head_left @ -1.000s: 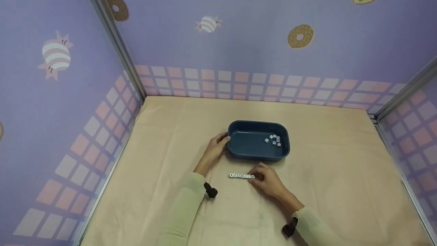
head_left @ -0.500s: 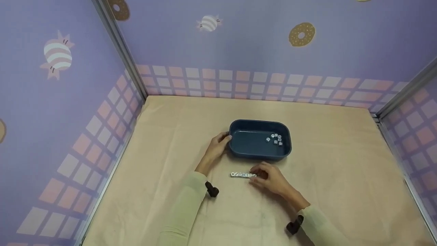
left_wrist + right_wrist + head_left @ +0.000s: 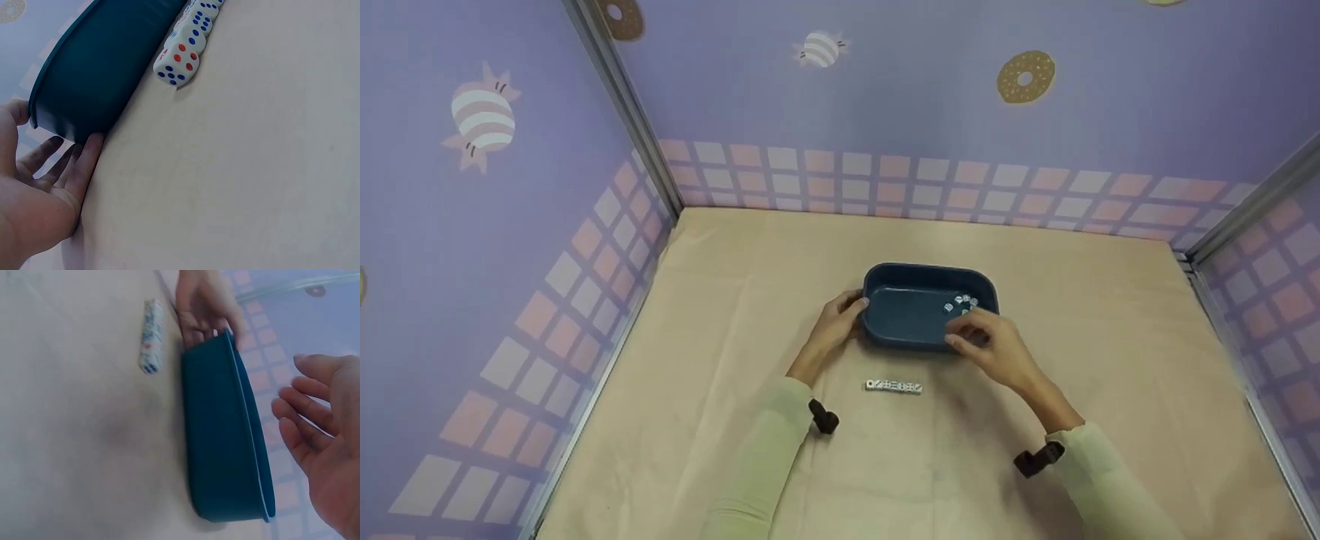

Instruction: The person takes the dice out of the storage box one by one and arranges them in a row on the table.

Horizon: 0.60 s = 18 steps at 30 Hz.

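Observation:
My left hand (image 3: 838, 320) holds the left end of a dark teal plastic box (image 3: 911, 346). In the left wrist view its thumb lies at the rim and its fingers (image 3: 85, 164) touch the end wall. Several white dice (image 3: 958, 300) lie in the right part of the box, some hidden by my right hand (image 3: 994, 349). That hand hovers over the box's front right rim, fingers loosely bent, with nothing seen between them in the right wrist view. In front of the box a straight row of white dice (image 3: 893, 386) with coloured dots stands on the cloth, die touching die.
A beige cloth (image 3: 750, 300) covers the table. Purple patterned walls (image 3: 915, 112) enclose it at the back and sides, with metal posts (image 3: 622, 105) at the corners. The dice row sits close to the box's front wall.
My right hand has left the right end of the dice row and moved up and right to above the box. The left hand stays at the box, and the row stands still.

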Tool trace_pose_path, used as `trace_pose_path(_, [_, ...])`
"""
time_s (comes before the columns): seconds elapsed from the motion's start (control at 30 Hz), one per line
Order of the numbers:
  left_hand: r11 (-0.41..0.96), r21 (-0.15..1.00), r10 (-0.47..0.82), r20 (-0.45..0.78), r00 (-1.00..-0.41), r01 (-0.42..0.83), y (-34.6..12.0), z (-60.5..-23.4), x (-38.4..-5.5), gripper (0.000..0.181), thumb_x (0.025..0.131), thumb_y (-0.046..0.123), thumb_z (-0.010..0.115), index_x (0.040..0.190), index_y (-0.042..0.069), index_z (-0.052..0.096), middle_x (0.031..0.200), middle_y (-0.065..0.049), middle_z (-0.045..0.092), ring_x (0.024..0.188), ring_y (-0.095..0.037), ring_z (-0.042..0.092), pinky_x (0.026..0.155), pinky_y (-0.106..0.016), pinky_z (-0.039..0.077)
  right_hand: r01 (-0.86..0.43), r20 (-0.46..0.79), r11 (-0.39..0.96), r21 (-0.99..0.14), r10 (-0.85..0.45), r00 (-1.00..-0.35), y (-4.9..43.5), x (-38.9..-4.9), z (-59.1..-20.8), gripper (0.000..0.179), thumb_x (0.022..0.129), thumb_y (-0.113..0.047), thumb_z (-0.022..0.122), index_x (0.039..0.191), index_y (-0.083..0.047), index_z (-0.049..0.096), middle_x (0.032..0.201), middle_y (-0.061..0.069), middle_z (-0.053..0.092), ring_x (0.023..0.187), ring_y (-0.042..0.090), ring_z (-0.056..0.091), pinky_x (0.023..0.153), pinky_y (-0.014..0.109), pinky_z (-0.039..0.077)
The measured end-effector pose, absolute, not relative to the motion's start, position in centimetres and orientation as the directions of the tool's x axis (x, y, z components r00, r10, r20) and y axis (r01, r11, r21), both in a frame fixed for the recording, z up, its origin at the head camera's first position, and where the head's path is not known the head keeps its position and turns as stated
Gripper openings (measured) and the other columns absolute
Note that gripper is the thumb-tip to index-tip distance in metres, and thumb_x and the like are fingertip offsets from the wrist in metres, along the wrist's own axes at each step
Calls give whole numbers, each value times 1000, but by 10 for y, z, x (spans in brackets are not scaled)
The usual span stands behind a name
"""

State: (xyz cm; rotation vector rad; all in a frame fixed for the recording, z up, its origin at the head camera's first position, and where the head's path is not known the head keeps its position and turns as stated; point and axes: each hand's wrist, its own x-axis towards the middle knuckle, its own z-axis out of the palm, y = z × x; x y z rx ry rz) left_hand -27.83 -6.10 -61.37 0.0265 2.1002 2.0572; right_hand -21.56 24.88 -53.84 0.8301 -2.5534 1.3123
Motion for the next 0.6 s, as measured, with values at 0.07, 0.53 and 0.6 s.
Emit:
trace_pose_path(0.07, [27,991,157,-136,-978,-134,-61,-614,-278,50,110,34,59,152,7,56,145,-14,61,116,-26,66,90,-40,59,-532,404,478,-699,-350,-845,251,-227,-539,12,96,-10,81,107,-5,79,102,0,73,86,16,68,74,34,59])
trace_pose_path(0.53, [33,990,159,-141,-977,-137,-61,-612,-278,52,109,37,60,152,8,56,144,-13,61,111,-23,67,87,-38,59,-375,254,655,-656,-277,-927,246,-287,-567,28,94,-5,80,118,9,73,110,23,68,95,35,71,84,49,59])
trace_pose_path(0.6, [24,990,169,-141,-975,-139,-62,-613,-277,52,110,36,59,152,8,55,143,-13,62,111,-23,67,87,-37,59,-378,253,674,-635,-282,-926,242,-288,-571,28,93,-5,80,116,10,73,110,23,67,95,36,71,84,51,60])
